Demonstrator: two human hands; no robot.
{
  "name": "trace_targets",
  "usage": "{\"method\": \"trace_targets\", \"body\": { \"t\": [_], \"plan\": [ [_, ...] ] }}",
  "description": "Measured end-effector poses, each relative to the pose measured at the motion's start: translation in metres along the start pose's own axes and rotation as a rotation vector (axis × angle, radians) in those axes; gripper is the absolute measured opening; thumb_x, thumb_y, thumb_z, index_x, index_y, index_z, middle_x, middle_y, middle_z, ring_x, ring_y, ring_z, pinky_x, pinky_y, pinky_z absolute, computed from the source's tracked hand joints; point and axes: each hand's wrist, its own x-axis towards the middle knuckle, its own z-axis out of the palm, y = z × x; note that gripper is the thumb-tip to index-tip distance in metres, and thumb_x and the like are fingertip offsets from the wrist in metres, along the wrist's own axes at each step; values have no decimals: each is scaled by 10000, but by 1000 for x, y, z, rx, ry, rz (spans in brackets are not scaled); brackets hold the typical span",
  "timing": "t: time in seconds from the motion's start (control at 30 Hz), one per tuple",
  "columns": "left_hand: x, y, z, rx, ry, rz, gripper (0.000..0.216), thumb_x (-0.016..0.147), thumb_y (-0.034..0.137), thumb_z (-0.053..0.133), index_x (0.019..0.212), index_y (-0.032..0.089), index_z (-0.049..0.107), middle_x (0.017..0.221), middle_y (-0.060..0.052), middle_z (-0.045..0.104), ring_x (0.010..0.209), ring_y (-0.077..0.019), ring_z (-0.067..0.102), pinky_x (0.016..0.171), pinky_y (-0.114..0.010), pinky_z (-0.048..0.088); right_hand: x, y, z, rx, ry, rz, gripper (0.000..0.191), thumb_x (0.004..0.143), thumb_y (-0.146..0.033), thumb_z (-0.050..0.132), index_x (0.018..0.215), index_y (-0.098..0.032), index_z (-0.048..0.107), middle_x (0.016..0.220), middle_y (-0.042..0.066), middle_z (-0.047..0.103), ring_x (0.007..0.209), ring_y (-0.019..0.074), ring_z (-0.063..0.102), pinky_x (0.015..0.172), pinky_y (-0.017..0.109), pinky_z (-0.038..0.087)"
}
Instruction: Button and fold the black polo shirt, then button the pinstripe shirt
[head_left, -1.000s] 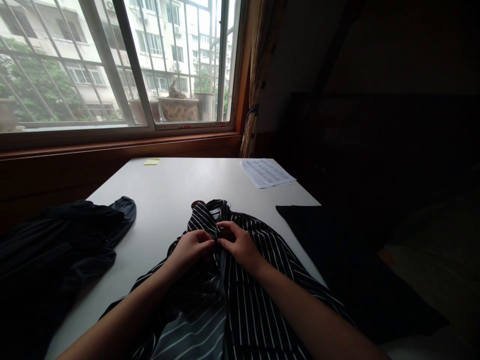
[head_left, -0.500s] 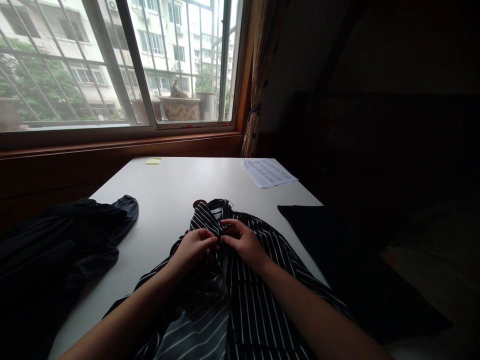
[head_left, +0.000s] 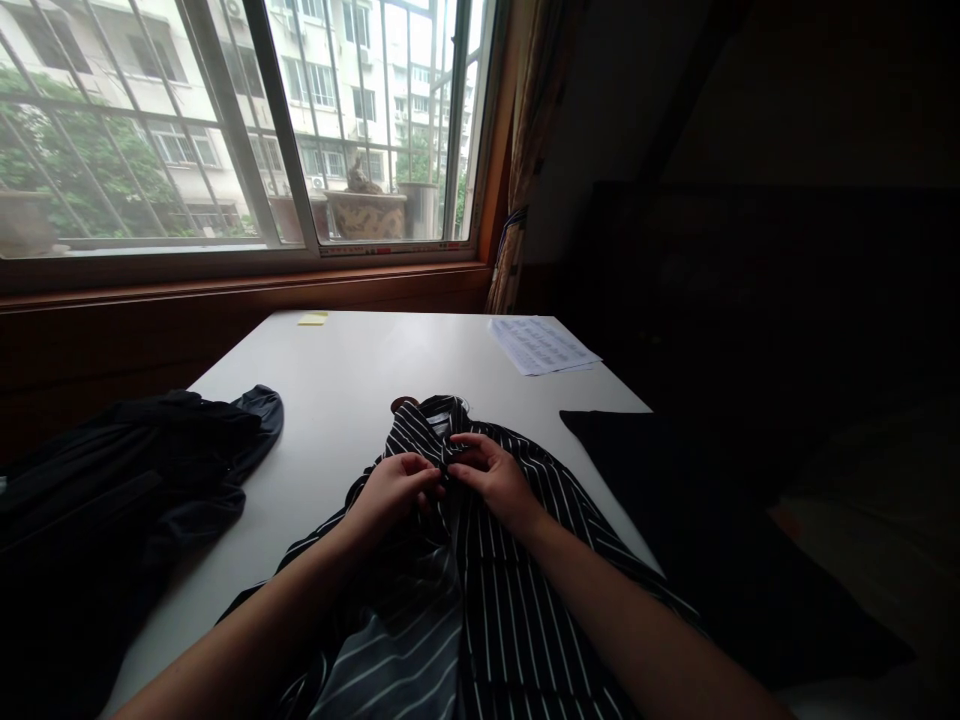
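A black shirt with white stripes (head_left: 517,600) lies on the white table in front of me, its collar toward the window and its front partly parted below my hands. My left hand (head_left: 397,490) pinches the front edge just under the collar. Close beside it, my right hand (head_left: 499,485) grips the other front edge between thumb and fingers. The fingertips of both hands nearly meet there. Whether a button sits between them is too small and dark to tell. A brown rounded piece (head_left: 405,404) shows at the collar's left.
Dark crumpled clothing (head_left: 172,460) lies on the table's left side. Another dark cloth (head_left: 675,500) hangs over the right edge. Printed sheets (head_left: 541,345) and a yellow sticky note (head_left: 313,318) lie at the far end of the white table (head_left: 390,350), below a barred window (head_left: 225,130).
The view has shifted slightly, so everything sits a little further right. Both hands keep their hold on the shirt front, with only slight finger movement.
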Motion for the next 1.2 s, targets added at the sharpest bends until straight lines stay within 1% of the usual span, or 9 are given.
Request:
{"method": "trace_targets", "body": {
  "t": [0.23, 0.47, 0.63, 0.83, 0.93, 1.03, 1.13, 1.2],
  "plan": [
    [1, -1, -4, -34, -40, -27, 340, 729, 442, 732, 843, 137, 630, 811, -70, 748, 492, -76, 572, 418, -168, 304, -1, 0, 0, -13, 10, 11, 460, 741, -274, 749, 1177, -216, 614, 872, 14, 717, 841, 186, 683, 804, 342, 539],
    [0, 1, -2, -20, -21, -29, 352, 719, 447, 738, 841, 133, 635, 806, -76, 750, 502, -86, 581, 424, -174, 313, 0, 0, 0, -10, 0, 5, 456, 740, -278, 756, 1172, -215, 623, 872, 15, 718, 846, 186, 685, 808, 335, 538],
    [0, -1, -2, -12, -30, -19, 354, 726, 458, 728, 838, 136, 632, 808, -77, 747, 511, -92, 589, 429, -177, 311, -1, 1, 0, -18, -1, -12, 449, 735, -274, 758, 1163, -223, 633, 876, 13, 717, 867, 192, 686, 828, 349, 542],
    [2, -2, -3, -4, -31, -20, 358, 717, 470, 722, 816, 142, 621, 785, -73, 744, 509, -102, 598, 429, -183, 310, -2, -4, 1, -39, -15, -15, 445, 736, -295, 759, 1158, -229, 631, 873, 9, 721, 850, 192, 687, 816, 351, 546],
    [1, -3, -2, -8, -25, -23, 364, 715, 474, 725, 831, 143, 630, 799, -77, 748, 521, -106, 607, 432, -185, 316, -3, -6, 1, -43, -23, -40, 382, 801, -336, 708, 1160, -232, 630, 883, 15, 720, 854, 192, 687, 804, 343, 546],
    [0, -1, -2, -16, -18, -25, 354, 723, 464, 719, 848, 144, 633, 801, -73, 748, 521, -101, 600, 433, -183, 313, -4, -5, 0, -27, -19, -67, 297, 866, -362, 631, 1134, -234, 633, 937, 30, 721, 903, 199, 688, 826, 347, 546],
    [-1, 1, -1, -11, -25, -30, 349, 722, 459, 719, 834, 141, 630, 787, -70, 742, 514, -97, 590, 430, -182, 308, -2, 0, -1, -35, -19, -77, 259, 842, -336, 661, 1075, -228, 628, 943, 29, 717, 926, 201, 685, 855, 355, 541],
    [-1, 1, -1, -7, -32, -34, 350, 711, 460, 728, 820, 143, 629, 771, -64, 736, 513, -98, 587, 434, -184, 315, -1, 3, -1, -40, -28, -75, 272, 810, -309, 694, 1056, -226, 615, 933, 22, 713, 924, 197, 684, 866, 359, 540]
  ]
}}
